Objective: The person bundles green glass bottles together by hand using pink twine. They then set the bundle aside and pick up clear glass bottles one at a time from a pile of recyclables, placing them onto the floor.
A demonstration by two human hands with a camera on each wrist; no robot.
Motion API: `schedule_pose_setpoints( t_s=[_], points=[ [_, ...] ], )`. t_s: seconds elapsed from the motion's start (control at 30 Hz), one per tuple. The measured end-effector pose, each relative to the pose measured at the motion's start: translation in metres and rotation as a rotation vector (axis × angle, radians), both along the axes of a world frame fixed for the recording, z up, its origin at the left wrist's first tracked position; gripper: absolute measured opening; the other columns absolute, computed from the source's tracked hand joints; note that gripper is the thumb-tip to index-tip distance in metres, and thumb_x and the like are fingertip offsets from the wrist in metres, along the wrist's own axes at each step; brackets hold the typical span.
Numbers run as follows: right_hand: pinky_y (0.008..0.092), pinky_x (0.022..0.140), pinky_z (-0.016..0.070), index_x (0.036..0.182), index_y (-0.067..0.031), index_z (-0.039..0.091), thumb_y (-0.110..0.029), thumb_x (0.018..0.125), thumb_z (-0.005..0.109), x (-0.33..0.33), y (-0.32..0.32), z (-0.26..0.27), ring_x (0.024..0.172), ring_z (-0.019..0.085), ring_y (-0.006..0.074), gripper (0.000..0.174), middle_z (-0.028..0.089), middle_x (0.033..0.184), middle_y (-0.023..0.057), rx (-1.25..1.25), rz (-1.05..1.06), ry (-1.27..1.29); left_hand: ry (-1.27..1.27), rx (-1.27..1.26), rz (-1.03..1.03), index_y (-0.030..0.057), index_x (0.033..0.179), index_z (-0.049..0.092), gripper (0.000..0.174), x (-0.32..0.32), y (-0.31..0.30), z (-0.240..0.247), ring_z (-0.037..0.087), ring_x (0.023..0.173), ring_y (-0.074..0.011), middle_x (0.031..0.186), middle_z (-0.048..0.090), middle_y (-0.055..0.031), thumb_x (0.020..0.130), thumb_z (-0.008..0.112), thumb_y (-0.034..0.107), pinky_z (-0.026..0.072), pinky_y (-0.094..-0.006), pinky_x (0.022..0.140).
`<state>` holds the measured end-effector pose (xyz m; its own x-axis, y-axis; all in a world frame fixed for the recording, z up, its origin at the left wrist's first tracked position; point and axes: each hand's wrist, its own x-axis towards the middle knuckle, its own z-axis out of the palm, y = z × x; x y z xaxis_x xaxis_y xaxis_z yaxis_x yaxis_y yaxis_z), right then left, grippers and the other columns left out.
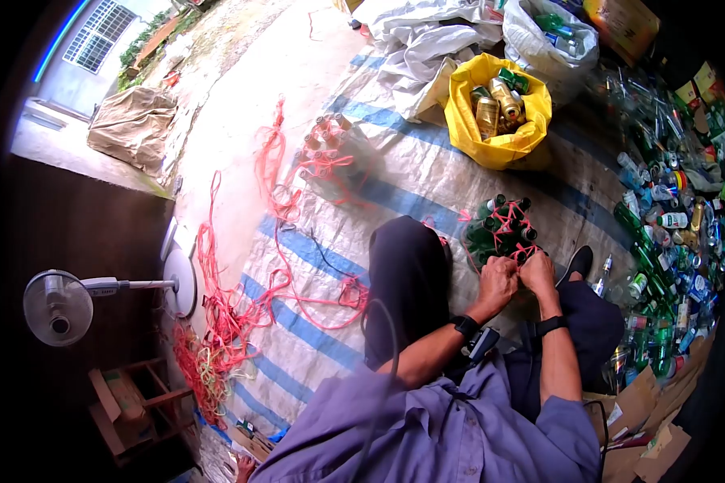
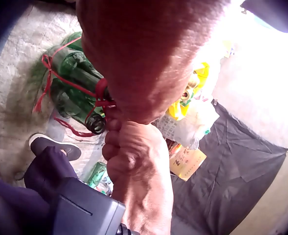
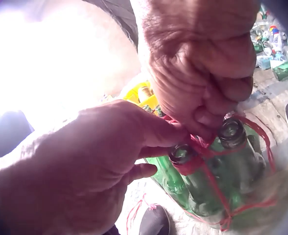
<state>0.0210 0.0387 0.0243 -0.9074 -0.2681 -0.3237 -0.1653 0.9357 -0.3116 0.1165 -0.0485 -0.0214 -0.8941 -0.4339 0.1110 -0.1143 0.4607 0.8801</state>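
Note:
A bundle of green glass bottles (image 1: 499, 229) stands on the striped woven tarp (image 1: 314, 266) in front of the seated person, bound with red string (image 3: 202, 159). My left hand (image 1: 498, 282) and right hand (image 1: 537, 272) meet at the bundle's near side, knuckles touching. In the right wrist view my right hand (image 3: 202, 93) curls its fingers round the string at the bottle necks (image 3: 183, 154), and my left hand (image 3: 85, 166) pinches the string beside them. The left wrist view has my left hand (image 2: 144, 63) over the bottles (image 2: 75, 73) with the right hand (image 2: 134, 156) below it.
A yellow bag of cans (image 1: 499, 113) and white sacks (image 1: 427, 36) lie beyond. A second tied bundle (image 1: 334, 153) sits to the left, with loose red string (image 1: 225, 314) trailing. Many bottles (image 1: 669, 233) crowd the right side. A fan (image 1: 56, 306) stands far left.

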Motion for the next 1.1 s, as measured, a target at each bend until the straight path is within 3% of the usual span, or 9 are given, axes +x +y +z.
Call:
schedule_pose_setpoints(
  t_s=[0.1, 0.33, 0.53, 0.7, 0.83, 0.9, 0.93, 1.0, 1.1],
  points=[
    [0.0488, 0.077, 0.0534, 0.081, 0.0059, 0.070, -0.017, 0.071, 0.074, -0.004, 0.002, -0.005, 0.088, 0.068, 0.0434, 0.025, 0.067, 0.087, 0.0305, -0.046, -0.019, -0.065, 0.016, -0.023, 0.025, 0.0040, 0.086, 0.068, 0.012, 0.002, -0.001, 0.002, 0.055, 0.092, -0.0349, 0.095, 0.066, -0.0116, 0.076, 0.067, 0.010, 0.0464, -0.0453, 0.080],
    [0.0459, 0.072, 0.0536, 0.074, 0.0054, 0.069, -0.014, 0.069, 0.073, -0.009, 0.015, -0.038, 0.079, 0.069, 0.0399, 0.021, 0.067, 0.079, 0.0285, -0.161, -0.010, -0.068, -0.026, 0.016, 0.032, 0.0052, 0.084, 0.067, 0.011, 0.002, -0.001, 0.000, 0.054, 0.092, -0.0337, 0.095, 0.064, -0.0112, 0.078, 0.068, 0.013, 0.0444, -0.0441, 0.082],
    [0.0412, 0.054, 0.0504, 0.066, 0.0025, 0.067, -0.014, 0.071, 0.068, -0.019, 0.042, -0.098, 0.060, 0.067, 0.0322, 0.017, 0.064, 0.062, 0.0205, -0.319, 0.262, 0.013, -0.074, 0.053, 0.015, 0.0041, 0.084, 0.065, 0.012, 0.002, -0.002, -0.001, 0.054, 0.092, -0.0335, 0.093, 0.063, -0.0121, 0.078, 0.068, 0.014, 0.0442, -0.0439, 0.082],
    [0.0311, 0.032, 0.0327, 0.057, -0.0075, 0.062, -0.023, 0.081, 0.058, -0.002, 0.020, -0.041, 0.035, 0.050, 0.0166, 0.029, 0.056, 0.051, 0.0027, -0.466, -0.177, -0.437, -0.065, 0.075, 0.037, 0.0038, 0.083, 0.064, 0.010, 0.003, 0.000, -0.005, 0.055, 0.090, -0.0336, 0.091, 0.063, -0.0121, 0.078, 0.067, 0.012, 0.0447, -0.0439, 0.081],
    [0.0303, 0.030, 0.0300, 0.063, -0.0115, 0.061, -0.029, 0.085, 0.058, 0.000, 0.025, -0.063, 0.033, 0.045, 0.0151, 0.028, 0.055, 0.051, 0.0009, -0.489, -0.204, -0.490, 0.003, 0.120, 0.081, 0.0037, 0.081, 0.064, 0.006, 0.003, 0.002, -0.012, 0.056, 0.087, -0.0350, 0.087, 0.063, -0.0136, 0.077, 0.064, 0.008, 0.0458, -0.0463, 0.077],
    [0.0303, 0.030, 0.0300, 0.073, -0.0134, 0.060, -0.032, 0.088, 0.057, -0.003, 0.031, -0.064, 0.032, 0.042, 0.0144, 0.024, 0.052, 0.051, -0.0004, -0.579, -0.353, -0.812, 0.002, 0.116, 0.085, 0.0039, 0.082, 0.065, 0.006, 0.005, 0.004, -0.011, 0.057, 0.088, -0.0352, 0.086, 0.063, -0.0138, 0.077, 0.064, 0.008, 0.0466, -0.0463, 0.077],
    [0.0292, 0.031, 0.0333, 0.083, -0.0117, 0.060, -0.036, 0.091, 0.054, -0.003, 0.038, -0.078, 0.039, 0.050, 0.0135, 0.026, 0.056, 0.059, 0.0005, -0.607, -0.375, -0.852, 0.004, 0.096, 0.102, 0.0041, 0.082, 0.065, 0.006, 0.005, 0.002, -0.007, 0.057, 0.088, -0.0354, 0.085, 0.064, -0.0140, 0.077, 0.065, 0.007, 0.0473, -0.0463, 0.077],
    [0.0281, 0.036, 0.0356, 0.085, -0.0086, 0.058, -0.037, 0.093, 0.050, -0.003, 0.056, -0.104, 0.047, 0.053, 0.0125, 0.031, 0.059, 0.067, 0.0012, -1.032, -0.633, -1.162, 0.007, 0.089, 0.094, 0.0038, 0.083, 0.066, 0.007, 0.005, 0.002, -0.011, 0.058, 0.088, -0.0355, 0.085, 0.064, -0.0146, 0.078, 0.065, 0.008, 0.0476, -0.0467, 0.078],
    [0.0269, 0.041, 0.0344, 0.086, -0.0066, 0.056, -0.037, 0.093, 0.047, -0.006, 0.059, -0.096, 0.048, 0.045, 0.0119, 0.032, 0.054, 0.070, 0.0007, -1.092, -0.712, -1.289, -0.060, 0.114, 0.061, 0.0026, 0.082, 0.067, 0.010, 0.005, -0.002, -0.004, 0.058, 0.088, -0.0350, 0.085, 0.066, -0.0148, 0.080, 0.066, 0.012, 0.0474, -0.0449, 0.078]
  ],
)
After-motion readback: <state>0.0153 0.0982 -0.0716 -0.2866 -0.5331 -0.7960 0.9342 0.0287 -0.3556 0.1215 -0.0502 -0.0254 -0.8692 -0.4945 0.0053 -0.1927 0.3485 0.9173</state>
